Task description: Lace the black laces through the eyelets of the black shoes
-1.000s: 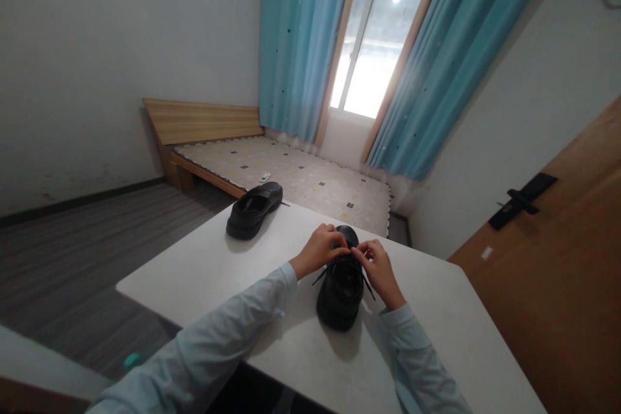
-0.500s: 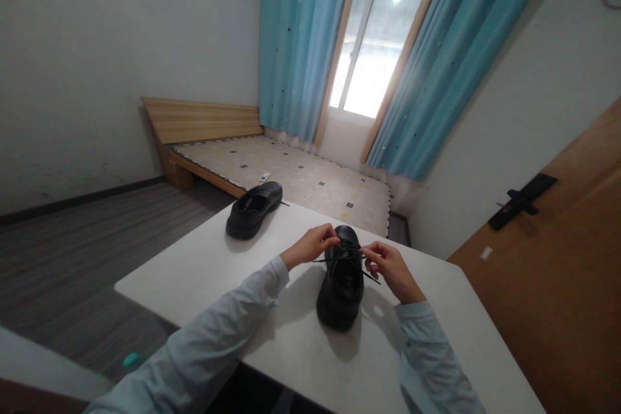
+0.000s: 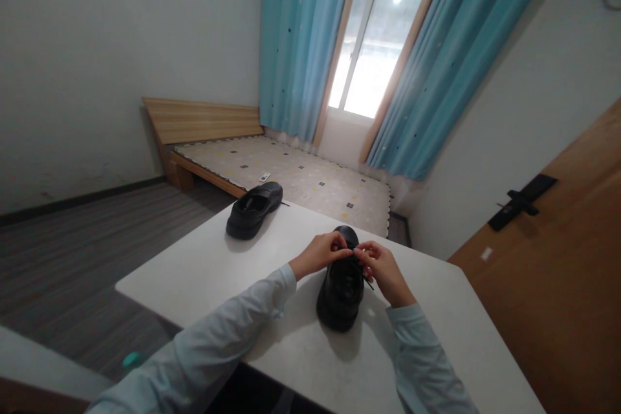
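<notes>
1. The near black shoe (image 3: 342,288) stands on the white bench (image 3: 218,265), toe pointing away.
2. The left hand (image 3: 320,252) and right hand (image 3: 383,268) meet over its laces (image 3: 361,272), fingers apparently pinching them; the grip is too small to confirm.
3. A second shoe (image 3: 253,209) sits well apart, far left.

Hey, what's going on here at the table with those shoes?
A person in pale blue sleeves is working on the laces of a black shoe on a white table. The left hand and right hand meet over the shoe's top, each pinching lace. A second black shoe sits untouched near the table's far left edge.
</notes>
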### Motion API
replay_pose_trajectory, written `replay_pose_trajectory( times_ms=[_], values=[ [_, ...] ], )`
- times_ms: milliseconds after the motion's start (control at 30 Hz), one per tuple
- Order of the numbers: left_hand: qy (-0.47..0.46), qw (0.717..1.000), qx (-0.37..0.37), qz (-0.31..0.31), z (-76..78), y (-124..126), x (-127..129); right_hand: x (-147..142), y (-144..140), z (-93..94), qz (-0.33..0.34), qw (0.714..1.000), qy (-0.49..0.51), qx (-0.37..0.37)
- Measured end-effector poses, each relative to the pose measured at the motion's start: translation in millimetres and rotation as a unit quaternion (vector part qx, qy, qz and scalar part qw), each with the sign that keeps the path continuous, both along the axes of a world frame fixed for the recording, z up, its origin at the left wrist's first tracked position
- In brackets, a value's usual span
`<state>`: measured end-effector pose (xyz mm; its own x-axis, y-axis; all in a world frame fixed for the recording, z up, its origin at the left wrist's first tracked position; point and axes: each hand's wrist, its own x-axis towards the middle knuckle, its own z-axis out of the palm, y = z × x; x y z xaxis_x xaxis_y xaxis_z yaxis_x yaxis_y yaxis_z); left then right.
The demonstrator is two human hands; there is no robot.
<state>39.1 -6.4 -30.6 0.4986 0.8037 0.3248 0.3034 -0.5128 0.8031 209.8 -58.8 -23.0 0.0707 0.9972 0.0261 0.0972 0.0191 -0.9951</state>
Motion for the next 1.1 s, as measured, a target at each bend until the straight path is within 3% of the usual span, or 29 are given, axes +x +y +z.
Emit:
replay_pose_trajectory(
  times_ms=[167, 400, 600, 867, 1100],
  values=[
    [0.019, 0.999, 0.003, 0.031, 0.3, -2.3, 3.2, -0.9, 1.0, -0.5, -0.009, 0.996, -0.087, 0.010],
    [0.038, 0.993, 0.076, 0.087, -3.2, 0.0, 6.4, 4.9, 1.9, 1.6, 0.013, 0.997, -0.073, -0.014],
    [0.076, 0.991, 0.081, 0.078, 1.1, 7.6, -2.9, 17.6, 3.3, 1.1, 0.032, 0.990, -0.136, 0.006],
    [0.158, 0.980, 0.098, 0.072, 3.9, 12.4, -13.2, 39.3, 6.7, 4.9, 0.074, 0.932, -0.341, 0.093],
    [0.287, 0.951, 0.111, 0.032, 5.7, 15.1, -23.1, 39.2, 4.1, 7.6, 0.091, 0.897, -0.418, 0.108]
  ],
)
